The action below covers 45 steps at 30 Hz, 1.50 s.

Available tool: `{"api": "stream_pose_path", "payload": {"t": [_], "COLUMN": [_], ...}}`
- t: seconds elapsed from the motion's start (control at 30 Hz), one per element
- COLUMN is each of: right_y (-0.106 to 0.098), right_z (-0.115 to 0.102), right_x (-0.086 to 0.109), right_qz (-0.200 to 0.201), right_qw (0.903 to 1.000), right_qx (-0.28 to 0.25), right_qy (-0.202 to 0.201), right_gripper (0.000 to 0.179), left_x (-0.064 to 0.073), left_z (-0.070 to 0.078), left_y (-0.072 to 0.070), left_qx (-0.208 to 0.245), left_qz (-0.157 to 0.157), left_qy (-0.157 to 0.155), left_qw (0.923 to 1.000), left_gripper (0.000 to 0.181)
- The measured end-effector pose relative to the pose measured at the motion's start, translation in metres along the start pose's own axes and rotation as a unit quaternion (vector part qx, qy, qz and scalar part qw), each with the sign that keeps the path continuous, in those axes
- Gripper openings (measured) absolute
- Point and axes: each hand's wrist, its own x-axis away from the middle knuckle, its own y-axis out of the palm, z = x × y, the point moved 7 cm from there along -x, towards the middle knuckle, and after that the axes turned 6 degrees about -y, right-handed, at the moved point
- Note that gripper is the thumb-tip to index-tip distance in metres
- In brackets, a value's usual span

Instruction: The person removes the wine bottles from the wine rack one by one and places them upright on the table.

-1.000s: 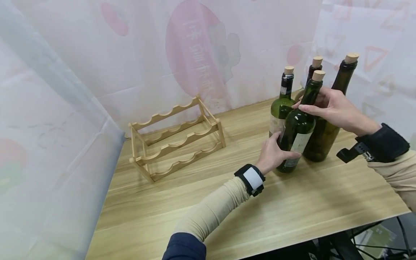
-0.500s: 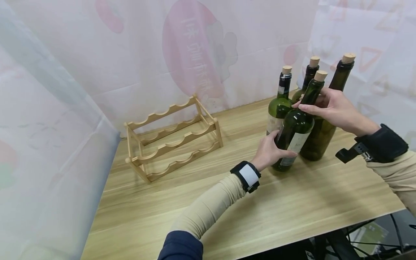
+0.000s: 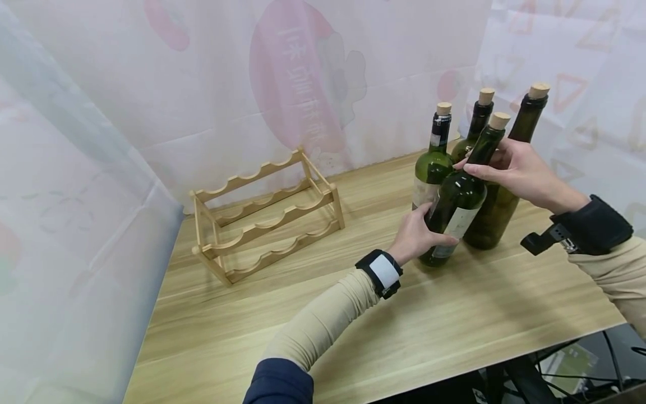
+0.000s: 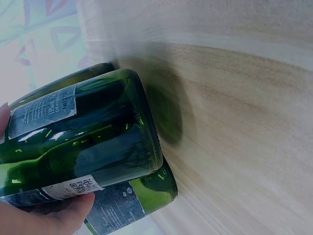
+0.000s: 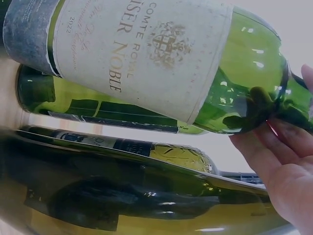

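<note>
A dark green wine bottle (image 3: 460, 193) with a cork leans, its neck tipped to the right. Low on its body, my left hand (image 3: 418, 234) grips it, thumb and fingers on opposite sides. My right hand (image 3: 522, 171) holds the neck between thumb and fingers. In the left wrist view the bottle's base (image 4: 142, 122) is tilted, with a green-tinted shadow on the wood beside it. The right wrist view shows its white label (image 5: 142, 54) close up. Behind it stand a lighter green bottle (image 3: 431, 168), another corked bottle (image 3: 479, 118) and a tall brown-green bottle (image 3: 492, 221).
A wooden wine rack (image 3: 264, 228) with scalloped rails stands at the left rear of the wood-grain table (image 3: 353, 336). Printed white sheets (image 3: 212, 101) hang behind and along both sides. Black cables (image 3: 610, 359) show below the table's front right edge.
The held bottle has tipped a little further to the right, both hands keeping their hold. The whole head view has shifted slightly, so the rack and other bottles appear a little further left.
</note>
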Motion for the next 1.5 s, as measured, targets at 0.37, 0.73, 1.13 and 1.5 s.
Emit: {"api": "stream_pose_path", "payload": {"t": [0.37,0.73,1.13,1.5], "right_y": [-0.003,-0.017,-0.039,-0.038], "right_z": [0.002,0.013,0.027,0.024], "right_x": [-0.002,0.009,0.034,0.032], "right_qz": [-0.005,-0.015,0.013,0.005], "right_qw": [0.9999,0.9972,0.9954,0.9943], "right_qx": [0.012,0.063,0.062,0.071], "right_qy": [0.006,0.036,0.071,0.080], "right_gripper": [0.029,0.029,0.031,0.031], "left_x": [0.000,-0.003,-0.006,-0.005], "left_z": [0.002,0.011,0.022,0.024], "left_y": [0.005,0.029,0.062,0.062], "left_qx": [-0.002,-0.017,-0.027,-0.028], "left_qz": [0.007,0.033,0.015,0.025], "left_qy": [-0.008,-0.004,-0.024,-0.025], "left_qw": [0.9999,0.9993,0.9992,0.9990], "left_gripper": [0.078,0.079,0.084,0.085]}}
